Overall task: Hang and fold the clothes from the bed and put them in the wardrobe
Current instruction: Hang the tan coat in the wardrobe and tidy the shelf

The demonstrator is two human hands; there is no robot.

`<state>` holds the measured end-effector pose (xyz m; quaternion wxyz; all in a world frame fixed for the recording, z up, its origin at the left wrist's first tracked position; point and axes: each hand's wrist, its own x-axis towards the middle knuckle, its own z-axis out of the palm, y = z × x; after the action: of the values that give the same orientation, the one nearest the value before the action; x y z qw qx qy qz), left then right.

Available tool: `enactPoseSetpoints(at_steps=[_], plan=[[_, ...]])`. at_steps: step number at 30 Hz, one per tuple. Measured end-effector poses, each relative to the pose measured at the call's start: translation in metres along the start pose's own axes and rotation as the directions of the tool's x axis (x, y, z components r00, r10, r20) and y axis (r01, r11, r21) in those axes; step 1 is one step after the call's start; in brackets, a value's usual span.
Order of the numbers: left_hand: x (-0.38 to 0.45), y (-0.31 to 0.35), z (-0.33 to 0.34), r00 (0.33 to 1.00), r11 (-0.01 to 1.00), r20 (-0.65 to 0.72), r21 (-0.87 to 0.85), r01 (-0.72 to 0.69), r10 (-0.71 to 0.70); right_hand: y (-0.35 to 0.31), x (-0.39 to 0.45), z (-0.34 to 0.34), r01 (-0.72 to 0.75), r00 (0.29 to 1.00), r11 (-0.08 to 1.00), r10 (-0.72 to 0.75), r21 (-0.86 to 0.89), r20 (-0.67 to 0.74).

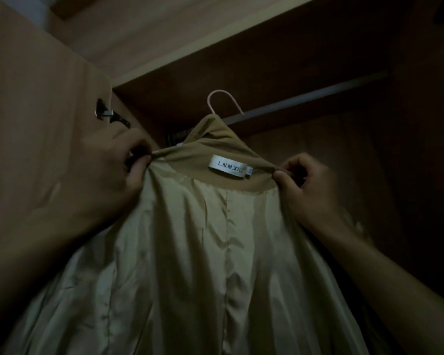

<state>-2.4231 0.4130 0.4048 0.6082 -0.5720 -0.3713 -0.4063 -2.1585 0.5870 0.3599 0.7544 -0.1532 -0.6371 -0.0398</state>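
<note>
A tan coat (215, 252) with a shiny pale lining hangs open toward me on a pink hanger (223, 101), whose hook rises in front of the wardrobe rail (318, 98); whether the hook rests on the rail I cannot tell. A white label (227, 168) is sewn inside the collar. My left hand (113, 170) pinches the left end of the collar between thumb and fingers. My right hand (305, 185) pinches the right end of the collar. The hanger's shoulders are hidden under the fabric.
The wardrobe interior is dark, with a shelf board (215, 52) above the rail. The open wooden door (36, 98) stands on the left, with a metal hinge (105, 114) close to my left hand. A side panel (420, 149) closes the right.
</note>
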Motion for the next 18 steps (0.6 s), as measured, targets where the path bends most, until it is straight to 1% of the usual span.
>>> enactPoseSetpoints(at_steps=[2,6,9,12,18], plan=[[0.008,-0.012,0.012,0.999,0.997,0.027,0.067,-0.032,0.030,0.014,0.012,0.022,0.005,1.000,1.000,-0.005,0.017,-0.019],[0.010,-0.045,0.047,0.997,0.995,0.066,0.093,-0.040,0.034,0.042,0.033,0.065,0.049,0.999,0.999,-0.049,0.013,-0.016],[0.006,-0.063,0.072,0.998,0.993,0.057,0.116,-0.031,0.025,0.063,0.046,0.093,0.097,0.995,0.995,-0.097,-0.006,0.003],[0.004,-0.076,0.093,0.998,0.990,0.054,0.143,-0.020,0.013,0.082,0.060,0.120,0.116,0.992,0.993,-0.117,0.016,0.045],[0.001,-0.091,0.139,0.999,0.973,0.044,0.229,-0.004,-0.007,0.138,0.077,0.172,0.196,0.977,0.975,-0.203,0.106,0.064]])
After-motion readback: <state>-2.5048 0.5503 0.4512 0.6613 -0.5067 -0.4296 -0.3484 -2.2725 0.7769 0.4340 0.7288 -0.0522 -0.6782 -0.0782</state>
